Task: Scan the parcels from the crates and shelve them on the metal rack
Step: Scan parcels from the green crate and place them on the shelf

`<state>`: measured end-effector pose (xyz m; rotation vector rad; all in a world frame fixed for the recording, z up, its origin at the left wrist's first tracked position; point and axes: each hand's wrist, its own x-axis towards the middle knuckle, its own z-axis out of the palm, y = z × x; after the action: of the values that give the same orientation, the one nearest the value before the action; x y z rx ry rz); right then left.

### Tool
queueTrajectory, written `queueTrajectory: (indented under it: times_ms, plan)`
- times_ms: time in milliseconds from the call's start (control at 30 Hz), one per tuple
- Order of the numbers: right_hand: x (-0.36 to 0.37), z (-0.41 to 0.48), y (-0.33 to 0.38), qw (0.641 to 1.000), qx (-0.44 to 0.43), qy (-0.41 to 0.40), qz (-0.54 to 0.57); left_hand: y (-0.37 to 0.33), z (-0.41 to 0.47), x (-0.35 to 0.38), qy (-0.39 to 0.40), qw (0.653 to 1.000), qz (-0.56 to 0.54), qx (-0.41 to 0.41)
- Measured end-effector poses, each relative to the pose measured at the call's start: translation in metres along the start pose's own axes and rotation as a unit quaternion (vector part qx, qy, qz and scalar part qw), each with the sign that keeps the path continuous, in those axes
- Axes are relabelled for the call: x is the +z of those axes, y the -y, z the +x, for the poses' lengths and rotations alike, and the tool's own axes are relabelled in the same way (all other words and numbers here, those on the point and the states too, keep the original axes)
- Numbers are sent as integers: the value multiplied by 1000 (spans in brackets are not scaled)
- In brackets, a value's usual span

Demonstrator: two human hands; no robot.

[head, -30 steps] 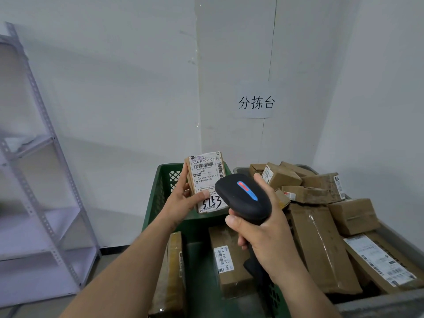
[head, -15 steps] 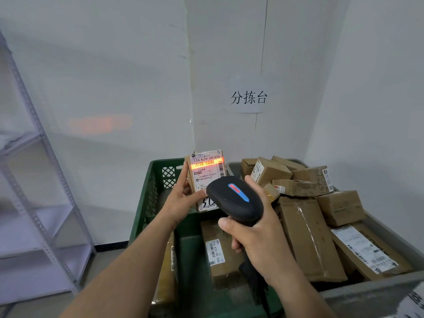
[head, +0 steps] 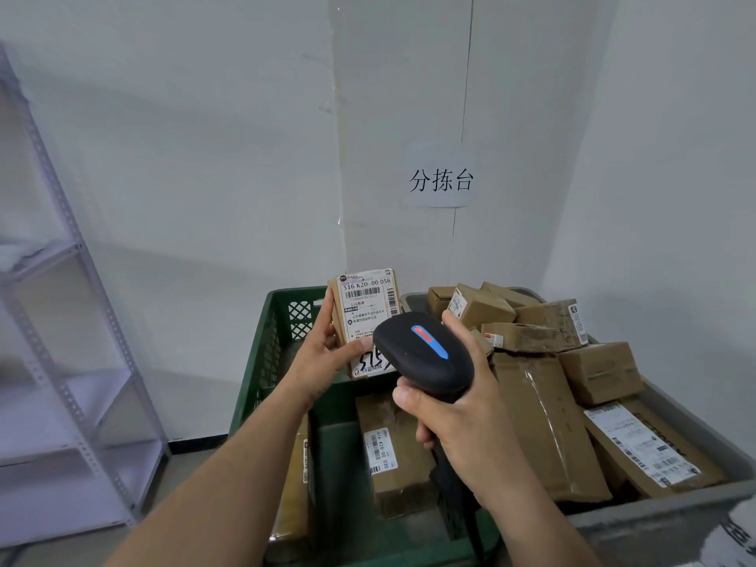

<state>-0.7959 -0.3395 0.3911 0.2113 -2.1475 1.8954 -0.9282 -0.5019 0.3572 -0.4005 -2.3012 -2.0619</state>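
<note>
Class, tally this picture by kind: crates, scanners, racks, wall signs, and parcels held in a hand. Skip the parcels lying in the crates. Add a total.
Crates: 2, green crate, grey crate
Scanners: 1, black scanner
Racks: 1, metal rack
Signs: 1, wall sign
Parcels in hand: 1, labelled parcel in left hand
Total: 6

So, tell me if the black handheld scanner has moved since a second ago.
No: the black scanner keeps its place against the green plastic crate.

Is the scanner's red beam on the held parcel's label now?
No, the parcel in the left hand shows a plain white label, no red glow, with the scanner in the right hand.
</note>
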Motion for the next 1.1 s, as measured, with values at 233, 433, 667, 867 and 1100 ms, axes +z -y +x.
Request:
queueTrajectory:
  times_ms: [233,433,667,867,1100]
  plan:
    - [-9,-3,-2,1000,-3,-4,-4,-3,-7,6,8,1000,-29,-9]
    - [-29,-1,-1,999,-9,-39,-29,-15,-16,20,18,999,-45,-21]
    - [-63,8,0,992,-25,-120,-26,-43,-31,53,43,996,-72,-24]
    - [-84,-3,-8,987,-57,-148,-8,-71,-51,88,59,996,-71,6]
    - [-98,-40,4,966,-77,-243,-45,-87,-78,121,93,993,0,73]
